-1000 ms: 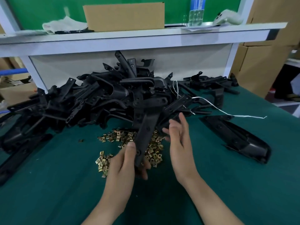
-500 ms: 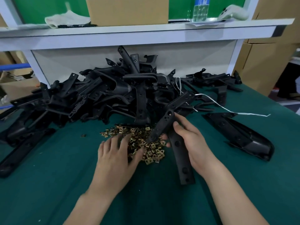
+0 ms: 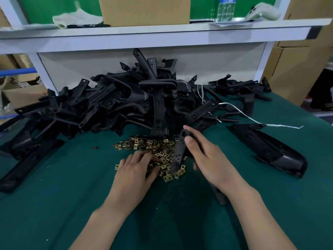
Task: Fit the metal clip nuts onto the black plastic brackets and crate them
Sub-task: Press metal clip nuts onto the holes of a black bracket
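A heap of small brass-coloured clip nuts [image 3: 153,147] lies on the green table [image 3: 72,204] in front of a big pile of black plastic brackets [image 3: 115,103]. My right hand [image 3: 207,159] grips one black bracket [image 3: 179,152], thumb on top; its near end sticks out below my wrist. My left hand [image 3: 135,170] rests palm down on the near edge of the clip nuts, fingertips curled into them. Whether it has picked one up is hidden.
A larger black moulded part [image 3: 270,150] lies at the right, a long black bracket [image 3: 27,165] at the left edge. A white string [image 3: 252,118] trails from the pile. A white shelf [image 3: 162,35] with a cardboard box [image 3: 144,9] overhangs the back. No crate shows.
The bracket passed from my left hand to my right, which now holds it steeper over the clip nuts. My left hand dropped onto the nuts and curled its fingers in.
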Demonstrator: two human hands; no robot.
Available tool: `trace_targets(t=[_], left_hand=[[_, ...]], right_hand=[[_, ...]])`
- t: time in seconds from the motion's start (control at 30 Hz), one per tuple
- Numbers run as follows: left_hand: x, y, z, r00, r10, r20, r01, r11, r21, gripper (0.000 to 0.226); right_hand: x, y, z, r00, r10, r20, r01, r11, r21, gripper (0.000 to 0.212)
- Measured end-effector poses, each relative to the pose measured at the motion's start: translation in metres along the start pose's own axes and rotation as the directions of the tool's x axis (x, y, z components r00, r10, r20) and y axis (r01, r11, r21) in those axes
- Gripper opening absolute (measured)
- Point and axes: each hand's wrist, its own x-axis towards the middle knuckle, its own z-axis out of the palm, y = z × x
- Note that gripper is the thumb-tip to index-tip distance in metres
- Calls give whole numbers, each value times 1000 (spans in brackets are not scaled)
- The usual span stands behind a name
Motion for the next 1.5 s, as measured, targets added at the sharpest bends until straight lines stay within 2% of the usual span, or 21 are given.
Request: trace_targets(t=[0.07,0.17,0.33,0.5,0.67,0.73,0.77,0.83,0.87,0.93,1.03,1.13,1.3,1.5], left_hand=[[0,0,1,1000,10,-24,-10,1000,16,22],[1,2,1,999,15,-52,-12,998,54,22],[2,6,0,995,54,-78,-43,990,136,24],[1,5,-1,988,70,-139,-57,994,94,13],[1,6,-9,938,91,-334,-92,996,12,15],[-1,11,-12,924,121,-363,-139,990,-22,16],[-3,15,-12,929,116,-351,-155,984,-86,18],[-8,25,-14,965,-6,-263,-90,933,-350,22],[-9,30,-13,979,-89,-185,-13,872,-489,23],[-9,35,-9,976,-215,-44,132,737,-663,21],[-7,37,-4,957,-288,47,210,568,-796,20],[-5,33,-4,953,-294,70,209,472,-857,25],[-3,33,-4,956,-284,77,220,515,-829,30],[-5,35,-3,962,-262,73,215,568,-795,29]], right_hand=[[0,-2,0,999,-53,10,54,986,-159,57],[-2,-6,-1,998,-57,1,55,956,-290,56],[-5,-12,-2,998,-63,2,52,806,-590,48],[3,-13,1,998,-66,-5,48,768,-638,47],[3,-7,12,993,-96,73,120,734,-668,53],[2,-4,15,988,-120,98,154,712,-685,54],[1,-3,16,986,-127,109,167,707,-687,55],[1,-2,19,982,-125,139,186,701,-688,57],[1,-1,20,980,-120,156,195,702,-685,57],[1,1,21,977,-110,181,204,716,-667,54],[2,4,18,980,-95,176,186,759,-623,52],[4,8,13,989,-70,129,131,815,-565,51],[5,12,7,994,-55,89,91,869,-486,51],[4,13,8,994,-52,91,89,873,-479,55]])
